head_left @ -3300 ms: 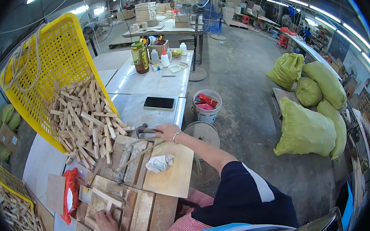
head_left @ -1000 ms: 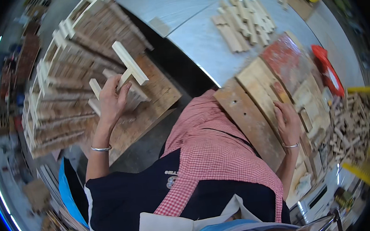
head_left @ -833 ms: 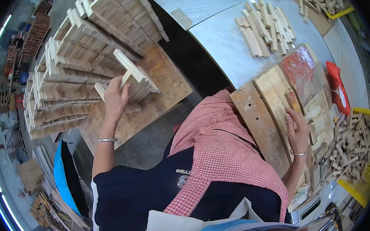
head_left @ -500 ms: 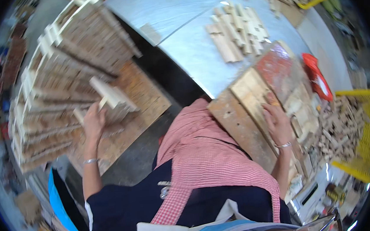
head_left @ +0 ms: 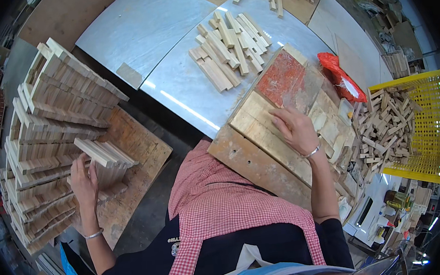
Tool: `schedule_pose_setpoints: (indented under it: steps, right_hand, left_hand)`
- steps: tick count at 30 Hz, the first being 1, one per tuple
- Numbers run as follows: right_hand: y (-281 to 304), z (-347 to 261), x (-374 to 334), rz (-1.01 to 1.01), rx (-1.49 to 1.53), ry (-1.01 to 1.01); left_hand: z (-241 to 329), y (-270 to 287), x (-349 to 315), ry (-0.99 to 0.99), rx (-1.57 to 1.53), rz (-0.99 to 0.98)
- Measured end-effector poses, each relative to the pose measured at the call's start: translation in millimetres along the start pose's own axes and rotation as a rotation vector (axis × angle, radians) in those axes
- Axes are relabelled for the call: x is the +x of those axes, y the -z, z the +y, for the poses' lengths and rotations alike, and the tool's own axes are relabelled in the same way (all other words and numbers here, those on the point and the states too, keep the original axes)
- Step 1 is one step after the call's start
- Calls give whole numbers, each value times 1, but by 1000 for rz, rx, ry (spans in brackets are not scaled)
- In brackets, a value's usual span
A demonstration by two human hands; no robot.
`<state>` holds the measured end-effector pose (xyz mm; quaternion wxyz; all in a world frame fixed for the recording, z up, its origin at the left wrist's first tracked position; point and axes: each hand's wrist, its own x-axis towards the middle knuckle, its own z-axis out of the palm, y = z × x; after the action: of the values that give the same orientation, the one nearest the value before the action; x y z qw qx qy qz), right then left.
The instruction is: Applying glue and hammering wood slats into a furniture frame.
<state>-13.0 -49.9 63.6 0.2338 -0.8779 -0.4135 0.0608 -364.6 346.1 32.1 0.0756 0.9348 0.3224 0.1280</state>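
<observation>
At the left, my left hand (head_left: 84, 184) is beside a small stack of pale wooden strips (head_left: 106, 155). Its fingers and thumb are apart, close to the strips' near ends; whether they touch is unclear. My right hand (head_left: 296, 131) is over a wooden work board (head_left: 259, 114) at the right. The fingers are bent and slightly apart, fingertips near the board's surface, and nothing shows between them. Notched wooden pieces (head_left: 230, 43) lie in a loose group on the metal tabletop (head_left: 173, 63) beyond the board.
Tall rows of stacked strips (head_left: 62, 106) stand left on a wooden platform (head_left: 138, 144). A red plastic bag (head_left: 340, 76) lies beyond my right hand. Short wood blocks (head_left: 384, 124) fill a yellow basket (head_left: 428, 121) at the right. A dark gap (head_left: 169, 110) separates platform and table.
The view has turned, shifting the scene. A short strip earlier at my left fingers no longer shows there, and that hand's fingers are now apart. My right hand remains over the board.
</observation>
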Motion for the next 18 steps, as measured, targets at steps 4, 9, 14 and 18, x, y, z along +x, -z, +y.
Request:
schedule_pose_setpoints:
  steps: [4, 9, 14, 18]
  right_hand:
    - [-4, 6, 58, -21, -5, 77]
    - [-29, -6, 142, -40, 110, 130]
    - [-49, 0, 214, -53, 49, 96]
    - [-64, -1, 258, -113, -53, 13]
  left_hand:
    - [100, -18, 54, -200, -306, 85]
    - [215, -91, 94, -514, -530, -118]
    - [264, -136, 123, -657, -421, -79]
    - [261, -142, 128, -639, -386, -65]
